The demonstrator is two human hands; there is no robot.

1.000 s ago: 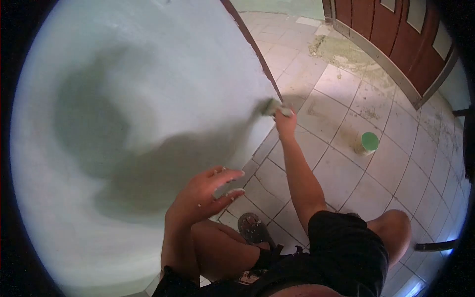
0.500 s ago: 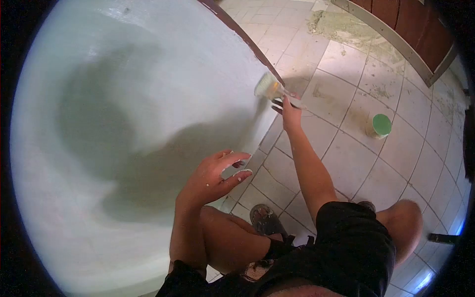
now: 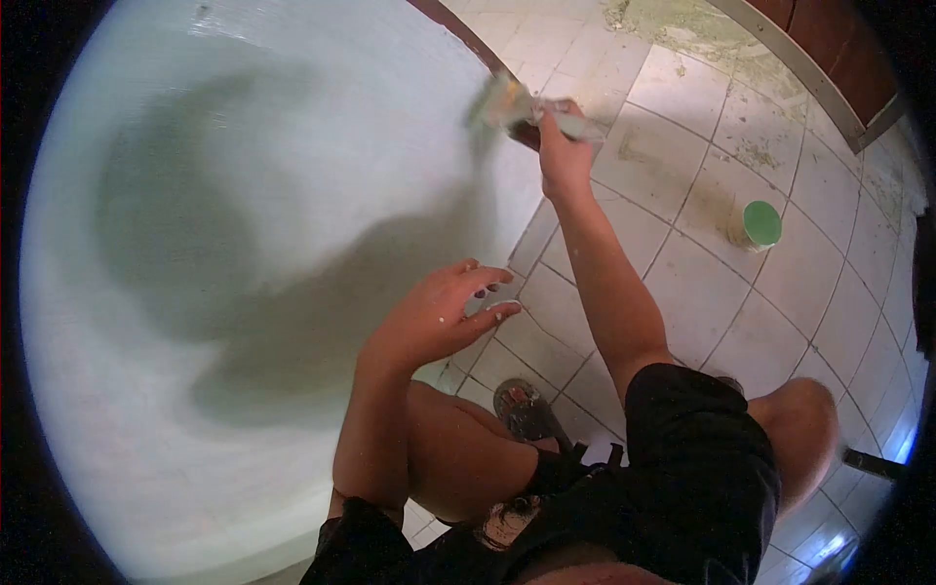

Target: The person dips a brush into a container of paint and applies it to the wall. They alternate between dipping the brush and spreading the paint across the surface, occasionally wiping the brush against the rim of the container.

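Observation:
My right hand [image 3: 565,146] is closed around the handle of a wide paint brush [image 3: 507,102]. The blurred bristles point left, against or very near the pale wall [image 3: 390,127] beside its dark brown edge strip [image 3: 462,31]. My left hand [image 3: 453,307] hovers lower down, near the bottom of the wall, with thumb and fingers apart and nothing between them. White paint spots its fingertips and back. My shadow falls across the wall.
On the tiled floor [image 3: 736,341] to the right stands a small green-topped container [image 3: 761,224]. Dried splatter marks the tiles at the top. A brown panel with a metal edge [image 3: 780,44] is at the top right. My sandalled foot [image 3: 525,408] is near the wall.
My right hand and the brush have moved up along the wall's edge strip. My left hand has shifted slightly up and right. The camera view has tilted a little.

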